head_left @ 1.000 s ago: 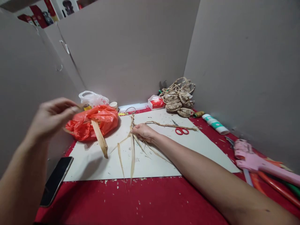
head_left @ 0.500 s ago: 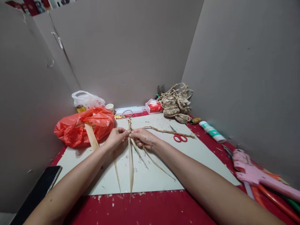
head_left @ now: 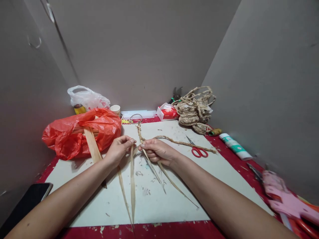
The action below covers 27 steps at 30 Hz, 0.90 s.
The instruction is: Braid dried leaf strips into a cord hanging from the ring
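Two dried strips (head_left: 132,186) hang from our left hand (head_left: 119,151), pinched tight; our right hand (head_left: 157,151) grips the braided cord (head_left: 171,139) just beside it, above the white surface (head_left: 224,172).

- Table, red cover (head_left: 174,232): white board (head_left: 154,202) at centre.
- Phone (head_left: 25,202), 8 o'clock.
- Red bag (head_left: 74,132), 10 o'clock.
- Twine coils (head_left: 195,111), 1 o'clock.
- White-green tube (head_left: 235,146), 3 o'clock.

Pale dry leaf strips (head_left: 132,186) fanned on white board (head_left: 154,209), upper ends braided.
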Each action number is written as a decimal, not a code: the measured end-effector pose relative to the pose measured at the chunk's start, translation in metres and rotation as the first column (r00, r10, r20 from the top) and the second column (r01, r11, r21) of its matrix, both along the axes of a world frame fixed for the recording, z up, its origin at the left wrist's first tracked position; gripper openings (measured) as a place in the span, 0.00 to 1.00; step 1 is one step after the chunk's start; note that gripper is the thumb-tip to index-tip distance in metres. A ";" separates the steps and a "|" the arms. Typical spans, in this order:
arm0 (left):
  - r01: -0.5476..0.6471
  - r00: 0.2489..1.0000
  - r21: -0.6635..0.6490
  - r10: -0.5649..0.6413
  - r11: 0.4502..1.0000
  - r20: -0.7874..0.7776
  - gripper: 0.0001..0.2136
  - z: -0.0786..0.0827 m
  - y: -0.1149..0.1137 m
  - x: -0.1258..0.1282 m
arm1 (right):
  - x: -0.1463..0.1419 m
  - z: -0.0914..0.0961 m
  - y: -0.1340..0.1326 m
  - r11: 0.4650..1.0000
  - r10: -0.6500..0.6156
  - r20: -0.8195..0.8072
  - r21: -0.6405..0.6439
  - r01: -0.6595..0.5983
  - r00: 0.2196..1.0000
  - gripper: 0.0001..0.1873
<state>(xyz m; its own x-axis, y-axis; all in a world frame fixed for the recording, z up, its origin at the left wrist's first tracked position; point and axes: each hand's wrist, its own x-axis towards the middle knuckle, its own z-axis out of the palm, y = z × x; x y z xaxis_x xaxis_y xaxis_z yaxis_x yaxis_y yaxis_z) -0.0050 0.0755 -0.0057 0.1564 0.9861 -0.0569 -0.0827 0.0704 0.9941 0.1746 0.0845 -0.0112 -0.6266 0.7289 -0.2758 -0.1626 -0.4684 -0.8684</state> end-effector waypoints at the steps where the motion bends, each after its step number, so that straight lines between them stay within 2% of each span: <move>1: 0.018 1.000 -0.001 -0.018 1.000 0.025 0.11 0.000 -0.002 0.002 | 0.000 -0.001 0.000 1.000 0.010 -0.006 -0.009 -0.010 1.000 0.13; 7: 0.069 0.978 -0.054 -0.056 0.996 0.201 0.13 0.002 -0.009 0.015 | 0.002 -0.007 0.001 0.998 0.054 -0.012 -0.023 -0.054 0.998 0.12; 11: 0.058 0.988 0.007 -0.058 0.998 0.145 0.12 -0.005 -0.008 0.015 | 0.002 -0.006 0.000 0.997 0.067 -0.003 -0.025 -0.067 0.998 0.11; 15: 0.101 0.984 0.027 -0.104 0.995 0.141 0.11 -0.012 -0.008 0.016 | 0.001 -0.003 -0.001 0.997 0.076 0.020 -0.008 -0.076 0.997 0.11; 17: 0.092 0.993 0.052 -0.095 0.994 0.068 0.09 -0.012 -0.007 0.015 | 0.001 -0.003 -0.001 0.998 0.065 0.048 -0.004 -0.065 0.997 0.11; 21: -0.047 0.985 0.230 0.083 0.972 -0.149 0.07 -0.006 -0.004 0.010 | -0.001 -0.005 -0.003 1.000 0.017 0.092 0.017 -0.019 0.996 0.13; 23: -0.063 0.985 0.205 0.094 0.977 -0.146 0.06 -0.003 -0.004 0.009 | -0.003 -0.006 -0.004 0.999 -0.018 0.107 0.044 0.013 0.994 0.14; 27: 0.034 0.995 0.070 -0.028 0.997 -0.094 0.08 -0.001 -0.012 0.013 | -0.009 -0.007 -0.006 0.993 -0.070 0.145 0.109 0.054 0.987 0.16</move>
<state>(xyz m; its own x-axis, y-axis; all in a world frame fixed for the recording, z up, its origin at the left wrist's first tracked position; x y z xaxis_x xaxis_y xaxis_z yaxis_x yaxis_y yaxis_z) 0.0077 0.0639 -0.0071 0.1844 0.9828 -0.0022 0.0109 0.0002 0.9999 0.1653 0.0781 -0.0179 -0.5372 0.7948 -0.2824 -0.0542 -0.3667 -0.9288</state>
